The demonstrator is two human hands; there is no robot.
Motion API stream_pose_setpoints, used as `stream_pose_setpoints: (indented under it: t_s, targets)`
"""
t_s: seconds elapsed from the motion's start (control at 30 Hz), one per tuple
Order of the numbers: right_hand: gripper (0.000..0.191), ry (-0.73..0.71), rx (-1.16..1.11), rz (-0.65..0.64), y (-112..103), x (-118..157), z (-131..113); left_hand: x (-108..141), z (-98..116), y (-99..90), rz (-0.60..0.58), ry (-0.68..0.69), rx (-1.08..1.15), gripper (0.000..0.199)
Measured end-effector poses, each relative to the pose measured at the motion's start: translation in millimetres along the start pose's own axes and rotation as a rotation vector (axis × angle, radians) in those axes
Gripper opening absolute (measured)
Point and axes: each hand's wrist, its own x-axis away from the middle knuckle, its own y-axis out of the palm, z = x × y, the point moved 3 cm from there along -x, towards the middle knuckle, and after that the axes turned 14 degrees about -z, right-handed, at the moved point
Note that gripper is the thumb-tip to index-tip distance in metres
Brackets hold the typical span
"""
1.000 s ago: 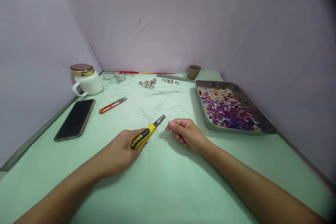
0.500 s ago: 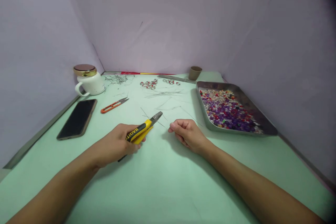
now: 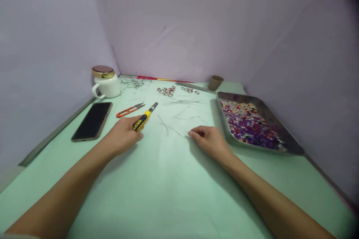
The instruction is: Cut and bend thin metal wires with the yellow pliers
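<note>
Yellow-and-black pliers point(image 3: 143, 118) have swung away from the right hand point(image 3: 210, 140) since the earlier frame, carried in the left hand point(image 3: 125, 135) toward a pair of orange thread snips point(image 3: 130, 110). The left fingers wrap firmly around the handles; the right thumb and fingertips meet near the table point(image 3: 168, 183) (whether they pinch a strand cannot be told). Thin wires point(image 3: 176, 131) lie between the hands. A metal tray point(image 3: 276, 121) of mixed beads point(image 3: 246, 123) sits beyond the right hand, while a smartphone point(image 3: 92, 121) and lidded white mug point(image 3: 109, 86) stand at left.
</note>
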Motion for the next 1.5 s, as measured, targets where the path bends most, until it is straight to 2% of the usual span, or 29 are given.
stream_pose_setpoints:
  t_s: [0.1, 0.17, 0.3, 0.47, 0.63, 0.73, 0.8, 0.87, 0.9, 1.0, 1.07, 1.17, 1.23, 1.5]
  targets:
    - [0.021, 0.003, 0.144, 0.049, -2.3, 1.5, -7.3, 4.0, 5.7, 3.6, -0.055, 0.066, -0.085, 0.005]
    - [0.02, -0.009, 0.246, 0.068, -4.2, 2.1, -13.6, 5.1, 6.4, 3.1, -0.038, 0.086, -0.11, 0.007]
    - [0.017, -0.057, 0.386, 0.004, -1.2, -3.8, -31.8, 4.1, 4.0, 2.5, -0.029, 0.081, -0.12, 0.009]
    - [0.017, -0.108, 0.493, -0.074, 16.6, -23.7, -55.7, 3.9, 3.9, 3.2, -0.035, 0.095, -0.116, 0.01]
    - [0.018, -0.129, 0.584, -0.125, 32.3, -38.1, -64.1, 5.9, 3.2, 2.4, -0.025, 0.109, -0.094, 0.011]
    - [0.016, -0.141, 0.594, -0.142, 31.1, -37.3, -65.3, 6.8, 2.1, 1.7, -0.037, 0.124, -0.045, 0.009]
    - [0.013, -0.127, 0.493, -0.098, 23.2, -32.8, -64.0, 7.2, 2.1, 2.4, -0.079, 0.119, 0.044, 0.006]
    - [0.01, -0.092, 0.249, -0.058, 12.9, -25.3, -58.9, 7.7, 3.1, 5.6, -0.157, 0.101, 0.183, 0.008]
    - [0.012, -0.072, 0.067, -0.072, 9.0, -20.8, -54.6, 8.2, 4.0, 8.2, -0.204, 0.087, 0.255, 0.011]
    - [0.02, -0.003, -0.56, -0.238, 7.7, -5.2, -38.8, 10.4, 9.1, 18.3, -0.33, 0.071, 0.389, 0.017]
    - [0.022, 0.016, -0.815, -0.28, 10.3, 4.6, -29.1, 12.4, 13.6, 25.9, -0.403, 0.087, 0.399, 0.016]
    - [0.021, 0.014, -0.96, -0.28, 16.3, 12.5, -18.3, 15.2, 20.0, 36.1, -0.497, 0.11, 0.377, 0.013]
    - [0.02, 0.006, -1.017, -0.293, 20.0, 13.1, -15.5, 16.2, 22.9, 40.0, -0.517, 0.111, 0.353, 0.012]
    - [0.02, 0.053, -1.064, -0.217, 18.9, 9.4, -13.4, 12.2, 19.9, 41.0, -0.462, 0.049, 0.256, 0.008]
